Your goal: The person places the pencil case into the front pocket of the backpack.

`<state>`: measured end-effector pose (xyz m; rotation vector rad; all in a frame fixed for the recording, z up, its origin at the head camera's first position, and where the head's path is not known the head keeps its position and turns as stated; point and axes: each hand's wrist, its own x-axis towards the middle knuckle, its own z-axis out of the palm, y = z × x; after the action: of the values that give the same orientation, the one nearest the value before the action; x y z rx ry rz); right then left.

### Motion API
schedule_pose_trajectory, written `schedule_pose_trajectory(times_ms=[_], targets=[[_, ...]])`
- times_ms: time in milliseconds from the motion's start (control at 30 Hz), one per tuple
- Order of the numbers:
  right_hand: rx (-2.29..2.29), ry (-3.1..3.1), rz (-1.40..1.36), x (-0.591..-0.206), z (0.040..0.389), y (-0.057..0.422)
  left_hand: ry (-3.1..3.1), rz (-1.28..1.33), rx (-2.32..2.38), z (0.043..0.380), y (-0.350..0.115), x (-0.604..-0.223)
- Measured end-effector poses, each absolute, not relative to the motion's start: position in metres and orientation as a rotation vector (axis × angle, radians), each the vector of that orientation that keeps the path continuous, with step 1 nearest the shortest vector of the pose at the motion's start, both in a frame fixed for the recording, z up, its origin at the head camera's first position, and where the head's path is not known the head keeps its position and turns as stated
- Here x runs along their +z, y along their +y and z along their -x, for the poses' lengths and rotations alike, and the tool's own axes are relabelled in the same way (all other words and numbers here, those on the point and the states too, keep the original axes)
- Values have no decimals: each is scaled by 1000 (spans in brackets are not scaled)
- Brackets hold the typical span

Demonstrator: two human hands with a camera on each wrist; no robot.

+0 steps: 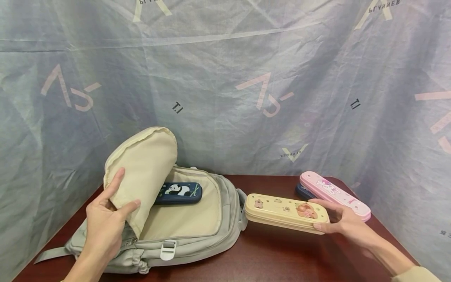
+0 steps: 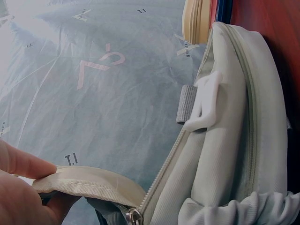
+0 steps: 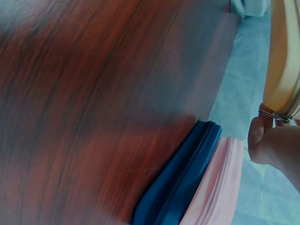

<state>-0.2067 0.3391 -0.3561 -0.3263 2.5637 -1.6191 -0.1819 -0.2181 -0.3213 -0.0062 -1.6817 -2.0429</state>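
Observation:
My left hand (image 1: pixel 105 219) pinches the cream-lined front flap (image 1: pixel 144 168) of a grey-green backpack (image 1: pixel 197 250) and holds it raised. Inside the unzipped compartment lies a dark blue pencil case (image 1: pixel 181 192) with a panda on it, its left end hidden behind the flap. A yellow pencil case (image 1: pixel 282 209) with cartoon animals is held by its right end in my right hand (image 1: pixel 341 223), above the table to the right of the backpack. In the left wrist view, thumb and fingers grip the flap's edge (image 2: pixel 93 180) near the zip pull (image 2: pixel 134 216).
A pink pencil case (image 1: pixel 334 194) rests on top of another dark blue case (image 1: pixel 303 191) at the right rear of the table (image 1: pixel 267 254). Grey printed cloth (image 1: pixel 225 98) hangs behind and at both sides. A backpack strap (image 1: pixel 53 254) trails to the left.

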Motion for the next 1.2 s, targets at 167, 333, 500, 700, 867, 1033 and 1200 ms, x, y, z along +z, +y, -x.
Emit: schedule_pose_trajectory(times_ms=[167, 333, 500, 700, 867, 1033, 1200], targets=[[-1627, 2555, 338, -353, 209, 331, -1678, 13, -2043, 182, -218, -321], [-1664, 2531, 364, -349, 211, 325, -1673, 19, -2047, 182, -218, -321], [-1689, 2507, 379, -346, 214, 317, -1669, 19, -2050, 182, -218, -321], [-1675, 2522, 353, -343, 217, 308, -1677, 1, -2052, 182, -218, -321], [-1693, 2479, 341, -341, 220, 299, -1680, -14, -2054, 182, -218, -321], [-1694, 2466, 366, -338, 221, 289, -1677, -18, -2052, 183, -218, -321], [-1707, 2456, 384, -338, 222, 279, -1676, -15, -2055, 183, -218, -321]])
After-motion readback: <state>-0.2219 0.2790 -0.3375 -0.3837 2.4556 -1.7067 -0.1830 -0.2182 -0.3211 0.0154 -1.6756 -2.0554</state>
